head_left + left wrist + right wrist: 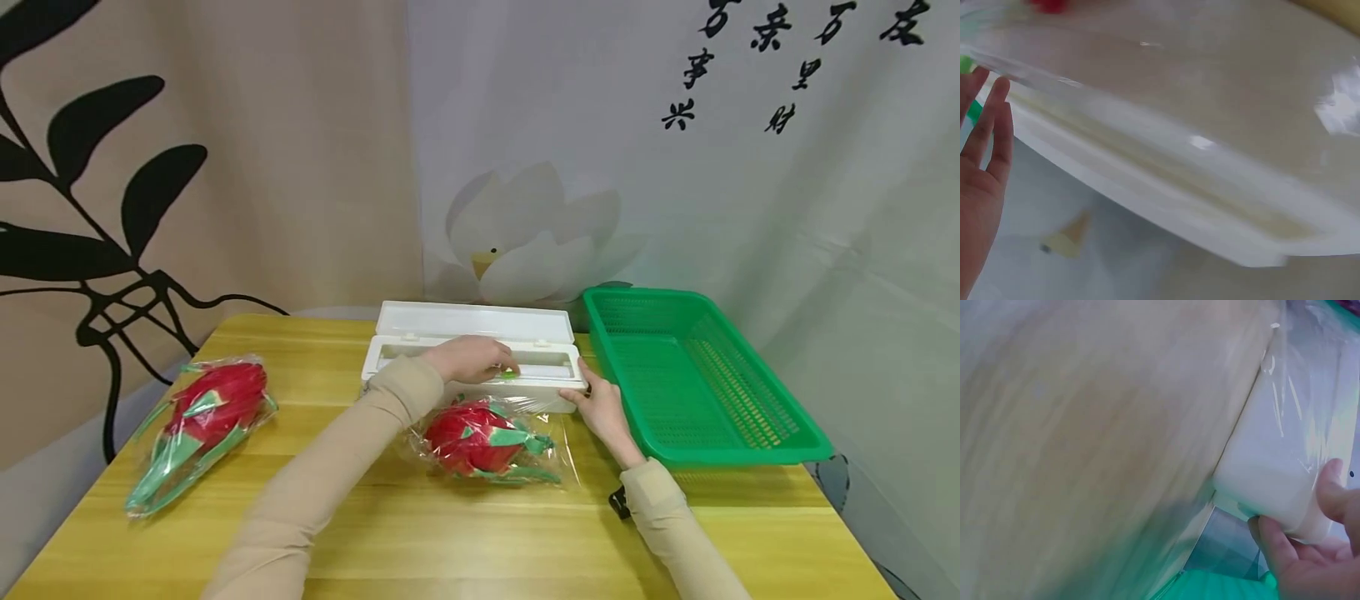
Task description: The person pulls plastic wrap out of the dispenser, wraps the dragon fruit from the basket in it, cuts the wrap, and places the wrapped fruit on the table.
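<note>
A white cling film dispenser [480, 392] lies lengthwise near the table's back, its lid [476, 321] raised behind it. My left hand [472, 358] reaches across its top, fingers bent down on a small green slider cutter [509, 374]; the left wrist view shows that slider [965, 64] only at its edge. My right hand [606, 412] grips the dispenser's right end, thumb on the front and fingers around the end. Clear film hangs over the dispenser's front [1285, 437] and lies around a red dragon fruit [480, 437] with green tips, just in front of it.
Another dragon fruit [217, 404], wrapped in clear film, lies at the table's left. A green plastic basket [727, 457] stands to the right, close to my right hand. Behind the wooden table [465, 542] hangs a printed curtain [315, 167].
</note>
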A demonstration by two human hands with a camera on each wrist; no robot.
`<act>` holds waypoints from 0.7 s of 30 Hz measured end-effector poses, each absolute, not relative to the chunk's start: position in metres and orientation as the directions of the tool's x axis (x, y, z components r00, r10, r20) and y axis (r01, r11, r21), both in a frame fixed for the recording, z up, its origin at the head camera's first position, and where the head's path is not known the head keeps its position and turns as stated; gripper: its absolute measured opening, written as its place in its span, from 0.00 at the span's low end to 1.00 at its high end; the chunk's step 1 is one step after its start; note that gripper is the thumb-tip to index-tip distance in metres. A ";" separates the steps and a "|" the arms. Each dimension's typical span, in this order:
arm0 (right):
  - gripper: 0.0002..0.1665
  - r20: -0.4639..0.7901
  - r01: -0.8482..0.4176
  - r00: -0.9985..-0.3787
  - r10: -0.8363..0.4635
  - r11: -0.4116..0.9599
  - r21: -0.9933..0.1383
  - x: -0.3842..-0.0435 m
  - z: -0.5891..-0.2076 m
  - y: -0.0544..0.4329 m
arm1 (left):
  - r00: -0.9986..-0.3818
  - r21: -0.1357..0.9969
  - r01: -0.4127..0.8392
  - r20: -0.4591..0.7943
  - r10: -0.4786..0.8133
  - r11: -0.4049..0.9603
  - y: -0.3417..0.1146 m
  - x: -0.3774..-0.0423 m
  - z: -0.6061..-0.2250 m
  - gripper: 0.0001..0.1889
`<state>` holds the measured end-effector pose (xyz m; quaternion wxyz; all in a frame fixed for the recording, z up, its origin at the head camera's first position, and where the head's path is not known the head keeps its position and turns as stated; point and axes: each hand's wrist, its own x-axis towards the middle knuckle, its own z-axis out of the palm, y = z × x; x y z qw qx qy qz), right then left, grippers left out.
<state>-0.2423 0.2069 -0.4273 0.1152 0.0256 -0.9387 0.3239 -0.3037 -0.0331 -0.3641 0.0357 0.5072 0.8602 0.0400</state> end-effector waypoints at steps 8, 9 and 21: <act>0.41 0.233 -0.135 -0.972 0.015 0.780 -0.612 -0.242 -0.428 0.212 | -0.514 0.156 0.855 0.115 0.850 0.495 -0.078 -0.295 -0.380 0.12; 0.41 0.237 -0.138 -0.971 0.013 0.780 -0.610 -0.242 -0.429 0.212 | -0.507 0.151 0.860 0.139 0.850 0.488 -0.080 -0.294 -0.381 0.12; 0.41 0.239 -0.137 -0.971 0.016 0.782 -0.608 -0.243 -0.429 0.211 | -0.472 0.117 0.881 0.299 0.829 0.459 -0.083 -0.296 -0.391 0.08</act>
